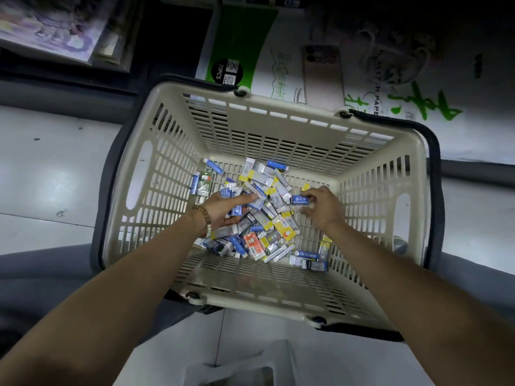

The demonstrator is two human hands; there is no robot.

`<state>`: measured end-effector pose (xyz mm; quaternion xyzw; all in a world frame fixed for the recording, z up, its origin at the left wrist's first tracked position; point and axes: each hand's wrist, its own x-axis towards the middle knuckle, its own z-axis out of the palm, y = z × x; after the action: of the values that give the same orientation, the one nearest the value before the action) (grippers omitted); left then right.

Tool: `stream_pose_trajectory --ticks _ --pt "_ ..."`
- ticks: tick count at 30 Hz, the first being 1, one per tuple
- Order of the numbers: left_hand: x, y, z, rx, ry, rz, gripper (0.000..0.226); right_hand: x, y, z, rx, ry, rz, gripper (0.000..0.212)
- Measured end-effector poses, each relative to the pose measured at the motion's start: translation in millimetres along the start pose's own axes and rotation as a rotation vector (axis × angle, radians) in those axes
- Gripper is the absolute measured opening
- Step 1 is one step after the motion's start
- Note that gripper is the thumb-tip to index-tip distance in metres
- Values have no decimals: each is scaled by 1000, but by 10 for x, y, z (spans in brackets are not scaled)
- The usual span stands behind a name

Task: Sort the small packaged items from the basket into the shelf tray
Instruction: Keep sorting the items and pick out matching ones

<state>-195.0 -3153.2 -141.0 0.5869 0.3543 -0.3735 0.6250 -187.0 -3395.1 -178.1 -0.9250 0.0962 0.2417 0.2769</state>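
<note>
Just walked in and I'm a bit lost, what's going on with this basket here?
A person is reaching both hands into a beige plastic basket that holds a loose pile of small packaged items. The right hand pinches a blue packet at the pile's far edge. The left hand, with a bead bracelet at the wrist, holds a blue-and-white packet. Most of the items are still in the basket, and no shelf tray is clearly in view.

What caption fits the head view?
Left hand grips small packaged items in the beige basket; right hand pinches a blue packet.
</note>
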Motion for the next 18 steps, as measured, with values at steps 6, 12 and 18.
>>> stream_pose_trajectory --ticks 6,12,18 --pt "-23 17 -14 -131 -199 35 41 25 -8 12 -119 26 20 25" --pt "-10 94 33 -274 -138 17 41 -156 -284 -128 433 142 33 6" --pt "-94 117 40 -201 -28 -35 112 -401 -823 -98 1083 56 185 8"
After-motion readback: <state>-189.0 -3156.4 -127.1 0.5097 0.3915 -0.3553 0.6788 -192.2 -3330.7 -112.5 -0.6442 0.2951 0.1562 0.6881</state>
